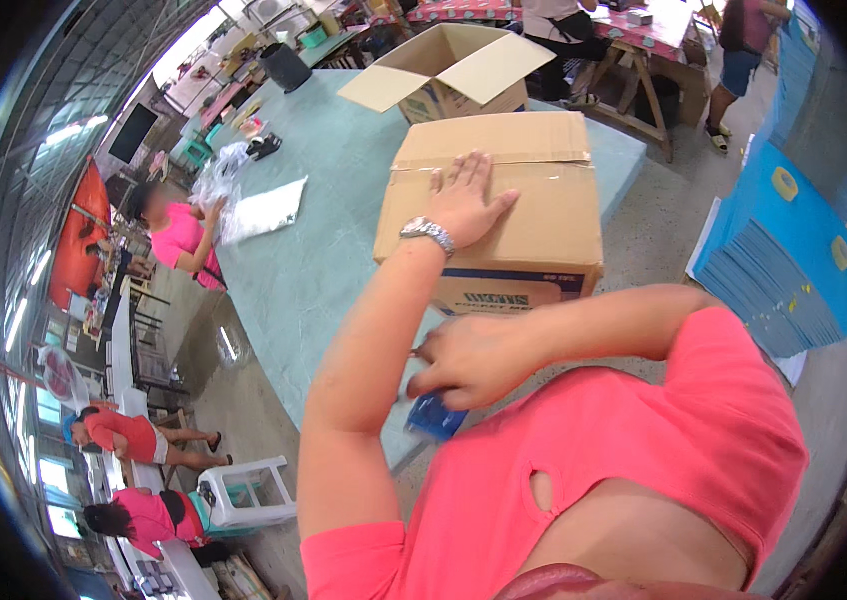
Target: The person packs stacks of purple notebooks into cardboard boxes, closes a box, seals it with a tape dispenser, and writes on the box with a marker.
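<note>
A closed brown cardboard box [543, 220] stands on the grey-green table, with a strip of tape running across its top. My left hand [463, 205], with a metal watch at the wrist, lies flat on that top, fingers stretched out. In front of the box, close to my body, my right hand [488, 355] is bent inward with curled fingers. At its fingertips is a small blue object [435, 415], blurred and partly covered by the hand. It seems gripped there, but its kind is not clear.
Behind the box, another carton [443, 85] stands with flaps open. On the table [278, 265] lie a white plastic packet [268, 210] and clear bags, handled by a person in pink [178, 235]. Stacked blue sheets [778, 250] with tape rolls stand right. A white stool [248, 495] is lower left.
</note>
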Demonstrator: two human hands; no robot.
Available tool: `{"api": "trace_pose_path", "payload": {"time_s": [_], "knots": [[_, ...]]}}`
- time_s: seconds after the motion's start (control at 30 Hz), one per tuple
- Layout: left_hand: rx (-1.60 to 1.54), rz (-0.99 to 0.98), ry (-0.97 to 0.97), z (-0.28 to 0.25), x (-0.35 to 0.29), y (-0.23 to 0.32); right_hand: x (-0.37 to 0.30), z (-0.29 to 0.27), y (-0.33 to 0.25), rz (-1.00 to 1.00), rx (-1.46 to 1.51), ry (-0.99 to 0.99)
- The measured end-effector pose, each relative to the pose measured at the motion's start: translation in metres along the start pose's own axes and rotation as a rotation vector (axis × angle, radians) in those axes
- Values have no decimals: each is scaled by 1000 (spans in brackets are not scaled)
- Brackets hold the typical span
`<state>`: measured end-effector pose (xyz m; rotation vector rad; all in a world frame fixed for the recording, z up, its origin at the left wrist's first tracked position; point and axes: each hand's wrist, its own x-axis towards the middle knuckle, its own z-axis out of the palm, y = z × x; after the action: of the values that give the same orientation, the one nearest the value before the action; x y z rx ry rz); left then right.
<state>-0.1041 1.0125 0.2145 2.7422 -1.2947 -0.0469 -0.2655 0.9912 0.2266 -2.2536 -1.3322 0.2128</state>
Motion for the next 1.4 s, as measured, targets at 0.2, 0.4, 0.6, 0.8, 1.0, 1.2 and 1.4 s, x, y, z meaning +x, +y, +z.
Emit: {"api": "trace_pose_path", "payload": {"time_s": [0.2,0.4,0.6,0.8,1.0,1.2,1.4], "knots": [[15,137,53,13,0,-36,-128,-121,-8,86,-125,440],[-70,164,325,19,5,-15,-128,-128,91,248,66,1138],[-456,49,305,9,6,-17,-116,-98,135,409,82,1087],[-1685,-225,196,-47,9,6,-120,-97,141,355,103,1087],[-1715,-452,268,-55,17,-3,-114,-109,128,466,-1,994],[-1852,-579,380,-25,25,-30,-95,-133,132,581,-121,750],[-369,-445,599,-28,27,-80,-72,-157,135,634,-110,572]]}}
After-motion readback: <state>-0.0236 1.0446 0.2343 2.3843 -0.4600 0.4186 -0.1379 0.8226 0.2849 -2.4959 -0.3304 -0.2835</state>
